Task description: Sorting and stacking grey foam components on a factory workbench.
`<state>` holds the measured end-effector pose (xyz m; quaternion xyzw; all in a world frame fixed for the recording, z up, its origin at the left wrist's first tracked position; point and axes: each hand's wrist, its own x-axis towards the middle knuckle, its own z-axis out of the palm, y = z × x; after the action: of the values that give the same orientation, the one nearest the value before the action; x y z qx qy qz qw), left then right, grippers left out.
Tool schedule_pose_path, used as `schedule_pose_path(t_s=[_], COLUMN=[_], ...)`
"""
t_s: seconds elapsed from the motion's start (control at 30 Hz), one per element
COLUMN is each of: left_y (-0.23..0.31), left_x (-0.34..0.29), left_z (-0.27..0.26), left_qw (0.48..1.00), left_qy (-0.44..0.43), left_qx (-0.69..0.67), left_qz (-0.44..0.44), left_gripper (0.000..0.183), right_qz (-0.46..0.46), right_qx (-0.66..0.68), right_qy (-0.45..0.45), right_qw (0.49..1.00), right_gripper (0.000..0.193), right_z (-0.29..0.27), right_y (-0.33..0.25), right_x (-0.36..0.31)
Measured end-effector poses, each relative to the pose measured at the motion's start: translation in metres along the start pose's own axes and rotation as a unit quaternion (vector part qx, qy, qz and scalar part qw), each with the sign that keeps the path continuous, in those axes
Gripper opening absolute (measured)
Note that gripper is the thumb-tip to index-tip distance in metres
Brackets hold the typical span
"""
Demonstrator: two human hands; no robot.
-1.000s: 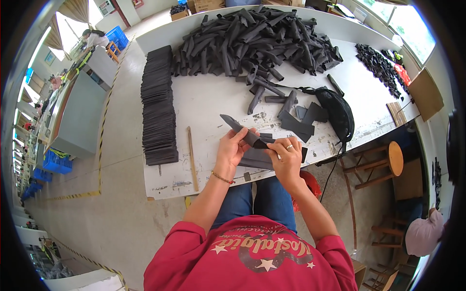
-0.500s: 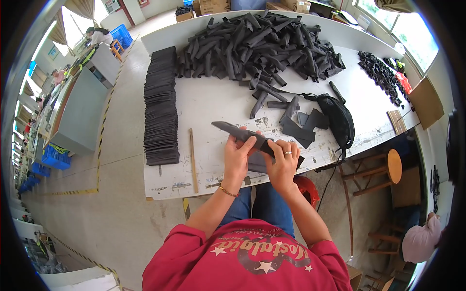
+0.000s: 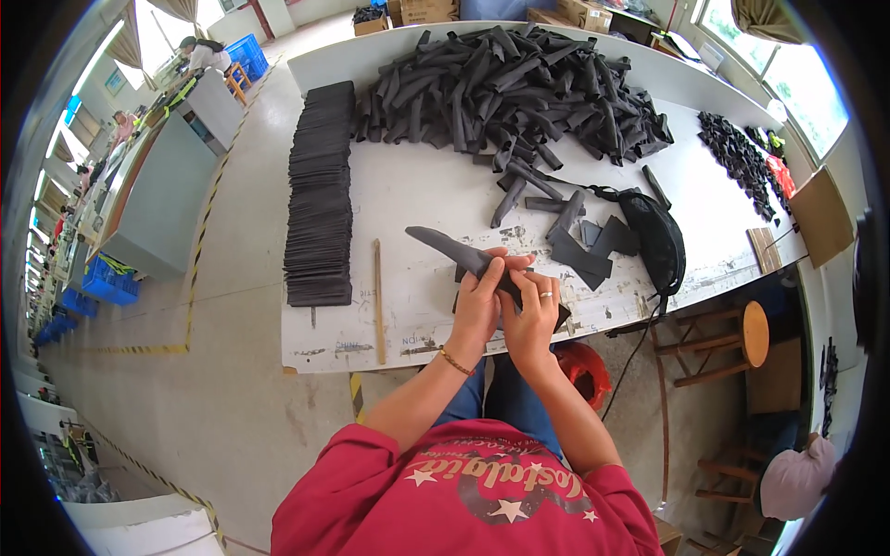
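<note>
A dark grey fabric sleeve is held between both hands above the front of the white table, its long tapered end pointing to the far left. My left hand is closed on its middle, thumb on top. My right hand, with a ring on one finger, grips the nearer end close beside the left. Beneath the hands lie more dark flat pieces, mostly covered. Several flat black pieces and a few rolled tubes lie just beyond the right hand.
A big heap of black tubes fills the back. Along the left edge runs a long stack of flat black pieces, with a wooden stick nearby. A black pouch lies right; a red bin and wooden stool stand below.
My hands have drawn closer together on the sleeve, the left one sliding toward the right. More of the sleeve's tapered end now sticks out past the left hand. The view has shifted slightly.
</note>
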<state>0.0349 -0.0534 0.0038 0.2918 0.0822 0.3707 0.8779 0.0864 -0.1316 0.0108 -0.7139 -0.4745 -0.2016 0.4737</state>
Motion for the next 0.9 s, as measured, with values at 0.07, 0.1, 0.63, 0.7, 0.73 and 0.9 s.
schedule_pose_path(t_s=[0.07, 0.1, 0.63, 0.7, 0.73, 0.9], left_y=[0.002, 0.005, 0.014, 0.018, 0.018, 0.015], left_x=[0.001, 0.002, 0.003, 0.008, 0.010, 0.004], left_z=[-0.001, -0.001, -0.001, -0.007, -0.010, 0.006], left_qw=[1.000, 1.000, 0.996, 0.998, 0.998, 0.996], left_qy=[0.005, 0.008, 0.059, 0.048, 0.038, 0.059], left_qx=[0.003, 0.006, 0.005, 0.029, 0.053, 0.067], left_qz=[-0.003, -0.007, -0.067, -0.023, 0.018, 0.011], left_gripper=[0.026, 0.027, 0.024, 0.024, 0.025, 0.030], right_qz=[-0.002, 0.006, -0.034, -0.048, -0.059, -0.075], right_qx=[-0.001, 0.007, -0.016, 0.005, 0.026, 0.054], right_qy=[0.009, 0.007, -0.089, -0.103, -0.119, -0.156], right_qw=[1.000, 1.000, 0.995, 0.994, 0.991, 0.983], right_gripper=[0.036, 0.036, 0.045, 0.045, 0.045, 0.039], right_z=[0.001, 0.000, -0.012, -0.018, -0.021, -0.029], right_y=[-0.002, -0.005, 0.000, 0.013, 0.021, 0.029], right_x=[0.002, 0.003, 0.015, 0.004, -0.003, -0.003])
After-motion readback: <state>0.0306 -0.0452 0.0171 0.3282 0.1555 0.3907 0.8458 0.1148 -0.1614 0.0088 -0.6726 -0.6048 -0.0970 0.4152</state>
